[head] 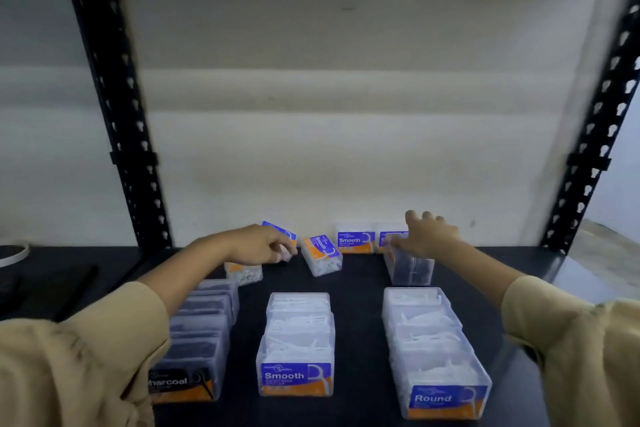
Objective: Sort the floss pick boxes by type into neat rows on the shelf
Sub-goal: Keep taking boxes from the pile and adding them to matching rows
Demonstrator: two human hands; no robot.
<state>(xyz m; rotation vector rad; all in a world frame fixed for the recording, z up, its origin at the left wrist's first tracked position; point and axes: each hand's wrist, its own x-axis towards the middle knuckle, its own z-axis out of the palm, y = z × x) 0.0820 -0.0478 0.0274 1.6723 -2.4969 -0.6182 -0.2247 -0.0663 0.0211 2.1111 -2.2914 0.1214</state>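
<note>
Fingers of right hand [427, 236] seemingly clamp an upright box [410, 267], left hand [263, 244] curled, grip unclear.

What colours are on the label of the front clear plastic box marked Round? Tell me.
The Round box label is blue with white lettering above an orange band, clearest in the head view.

Three box rows [297, 343] in front, loose boxes [321, 255] behind
</note>
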